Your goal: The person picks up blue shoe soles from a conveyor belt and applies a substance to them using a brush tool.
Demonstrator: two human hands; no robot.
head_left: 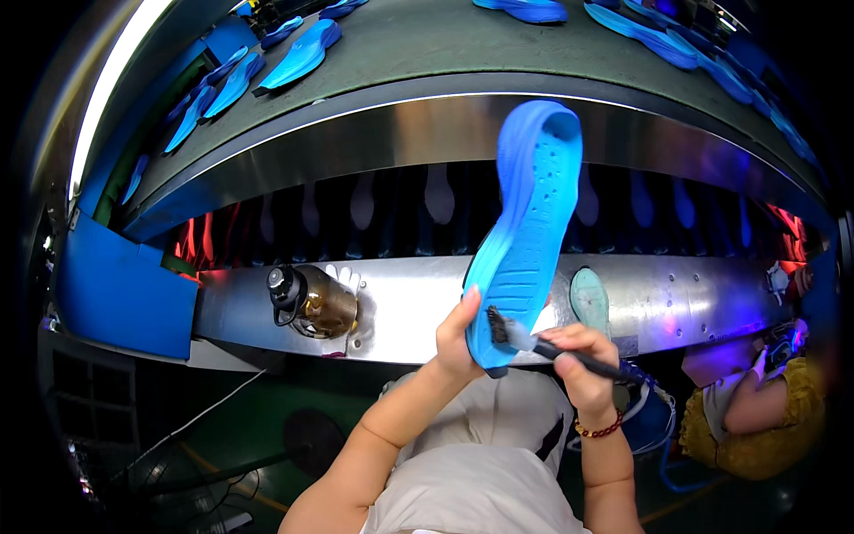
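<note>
We sit in front of a long conveyor belt [427,53] that curves across the top of the view, and many blue soles [302,53] lie on it, well apart from each other. Below the belt there is a dark opening with red light at both ends, and under it a shiny metal ledge [676,303].

We hold one blue shoe sole [525,231] upright above our lap, heel end down and toe end up, with the ribbed bottom side turned to us. We think it is held like this so the brush can reach the lower edge easily. Our left hand [458,343] holds the sole at its lower left edge, thumb pressed on the front and the other fingers hidden behind it. Our right hand [578,351] has its fingers closed around the dark handle of a small brush [534,343], and the bristles touch the heel part of the sole.

On the ledge to the left lies a brown bottle [320,303] on its side, with a black cap. A pale green sole [589,298] rests on the ledge just beside our right hand. We see no readable label on any of these. At the right, another person in a yellow sleeve [774,427] sits near us.
</note>
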